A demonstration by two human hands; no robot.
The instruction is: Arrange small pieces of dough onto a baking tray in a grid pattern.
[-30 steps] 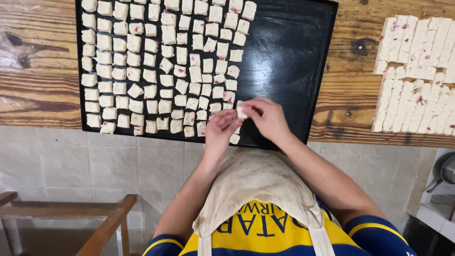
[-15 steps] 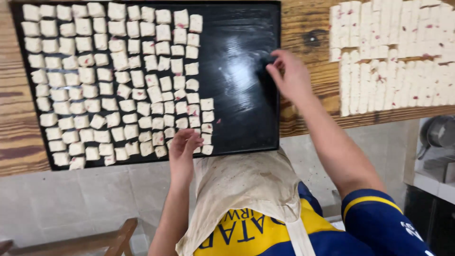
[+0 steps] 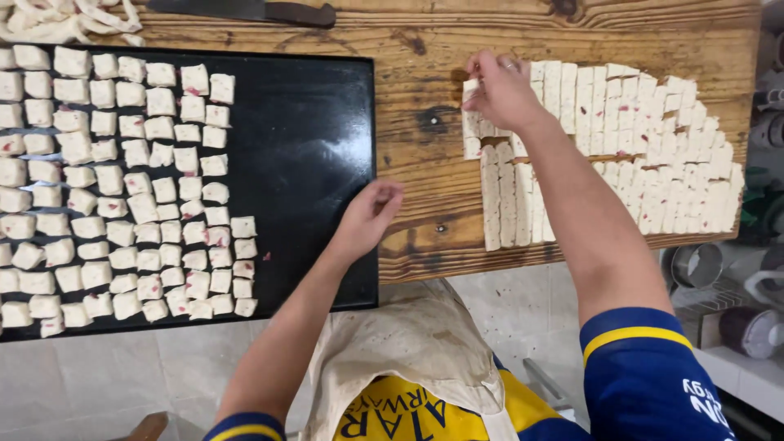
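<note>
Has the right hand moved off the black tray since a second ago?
Yes. The right hand left the black tray rightward and now touches the cut dough slab.

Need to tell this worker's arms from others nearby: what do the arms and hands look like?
Both forearms are bare, no gloves. The right hand wears a ring; the left hand shows none. Short blue sleeves carry a yellow band near the cuff.

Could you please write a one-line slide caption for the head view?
Right hand picks at cut dough squares on a wooden board; left hand hovers over the black tray.
</note>
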